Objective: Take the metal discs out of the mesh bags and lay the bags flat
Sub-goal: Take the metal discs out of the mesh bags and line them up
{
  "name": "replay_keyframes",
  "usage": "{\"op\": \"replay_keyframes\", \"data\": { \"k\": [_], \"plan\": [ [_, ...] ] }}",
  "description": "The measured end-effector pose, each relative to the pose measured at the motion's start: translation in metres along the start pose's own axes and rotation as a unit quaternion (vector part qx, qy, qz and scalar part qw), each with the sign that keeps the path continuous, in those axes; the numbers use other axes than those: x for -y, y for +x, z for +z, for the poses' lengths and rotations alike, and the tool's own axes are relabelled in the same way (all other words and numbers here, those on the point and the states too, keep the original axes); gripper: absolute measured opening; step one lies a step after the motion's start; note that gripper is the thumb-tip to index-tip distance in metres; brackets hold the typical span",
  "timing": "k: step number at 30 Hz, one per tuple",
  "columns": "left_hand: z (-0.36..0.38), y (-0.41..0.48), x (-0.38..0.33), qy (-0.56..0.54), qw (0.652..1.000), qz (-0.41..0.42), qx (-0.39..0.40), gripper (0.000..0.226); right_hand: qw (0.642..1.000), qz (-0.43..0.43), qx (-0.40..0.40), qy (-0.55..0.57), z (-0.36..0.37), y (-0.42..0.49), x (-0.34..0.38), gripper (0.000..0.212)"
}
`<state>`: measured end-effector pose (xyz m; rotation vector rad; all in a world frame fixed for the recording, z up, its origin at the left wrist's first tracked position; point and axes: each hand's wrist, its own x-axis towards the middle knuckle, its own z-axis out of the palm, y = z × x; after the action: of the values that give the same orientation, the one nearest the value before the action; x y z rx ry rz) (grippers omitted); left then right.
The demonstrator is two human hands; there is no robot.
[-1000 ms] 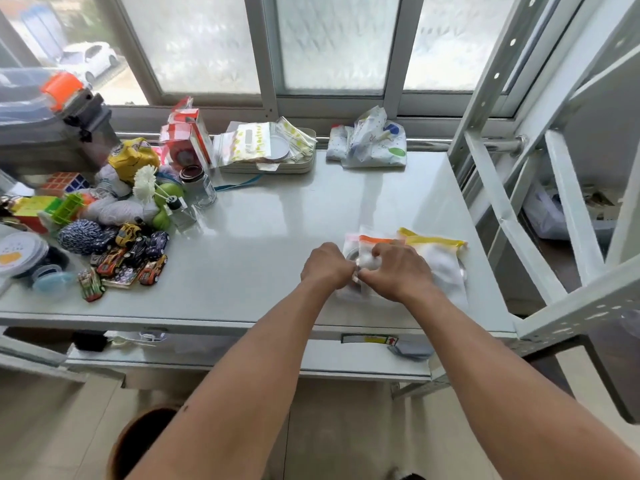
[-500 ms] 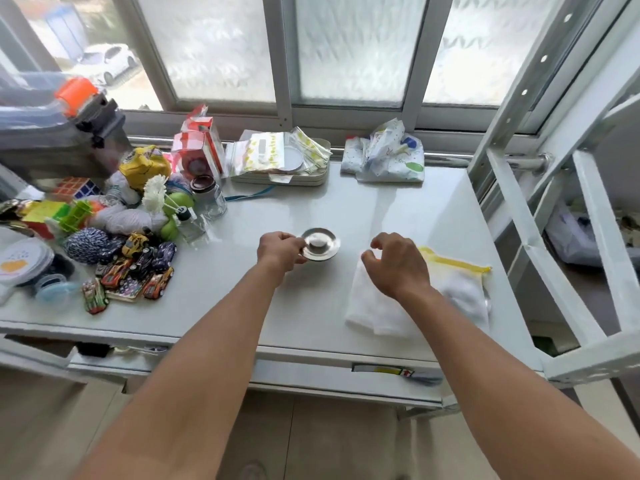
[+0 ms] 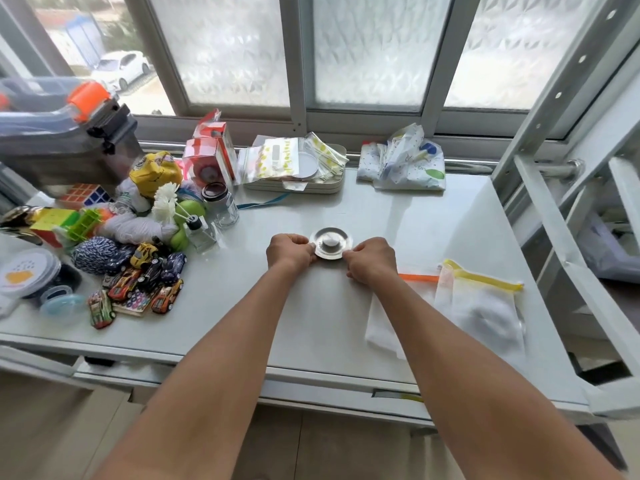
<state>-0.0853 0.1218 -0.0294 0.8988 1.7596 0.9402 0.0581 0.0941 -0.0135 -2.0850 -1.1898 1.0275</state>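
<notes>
Metal disc (image 3: 331,243) on table (image 3: 433,216) | left hand (image 3: 289,252), right hand (image 3: 372,259) grips pinch its rim

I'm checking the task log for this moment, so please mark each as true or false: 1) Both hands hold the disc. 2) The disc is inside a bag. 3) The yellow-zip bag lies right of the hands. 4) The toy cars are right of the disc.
1) True: the left hand and right hand pinch the disc at opposite edges.
2) False: it is out on the table.
3) True: the yellow-zip bag lies to their right.
4) False: the toy cars are to its left.
</notes>
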Motion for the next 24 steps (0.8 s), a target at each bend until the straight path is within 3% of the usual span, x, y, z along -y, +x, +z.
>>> {"op": "replay_keyframes", "data": {
  "k": [3, 6, 11, 14, 18, 21, 24],
  "plan": [
    [0.002, 0.005, -0.003, 0.001, 1.0, 0.0, 0.007, 0.006, 1.0, 0.003, -0.005, 0.007, 0.0, 0.004, 0.004, 0.019],
    [0.0, 0.01, -0.004, 0.038, 0.999, 0.007, 0.005, 0.02, 1.0, -0.002, -0.001, 0.011, -0.001, 0.006, 0.004, 0.022],
    [0.009, -0.023, -0.015, 0.226, 0.963, 0.144, -0.033, 0.026, 0.997, -0.051, -0.053, -0.011, -0.026, -0.007, 0.002, 0.029],
    [0.037, -0.056, -0.02, 0.243, 0.95, 0.186, 0.068, 0.019, 0.985, -0.075, -0.125, -0.09, -0.053, -0.022, -0.009, 0.025],
    [0.08, -0.098, -0.019, 0.274, 0.914, 0.169, 0.248, 0.013, 0.955, -0.026, -0.156, -0.25, -0.087, -0.037, -0.046, 0.044],
    [0.099, -0.116, -0.012, 0.327, 0.883, 0.172, 0.291, 0.018, 0.945, 0.004, -0.171, -0.278, -0.099, -0.047, -0.074, 0.056],
    [0.109, -0.123, -0.004, 0.339, 0.874, 0.174, 0.302, 0.022, 0.951, -0.01, -0.168, -0.261, -0.099, -0.049, -0.093, 0.06]
  ]
}}
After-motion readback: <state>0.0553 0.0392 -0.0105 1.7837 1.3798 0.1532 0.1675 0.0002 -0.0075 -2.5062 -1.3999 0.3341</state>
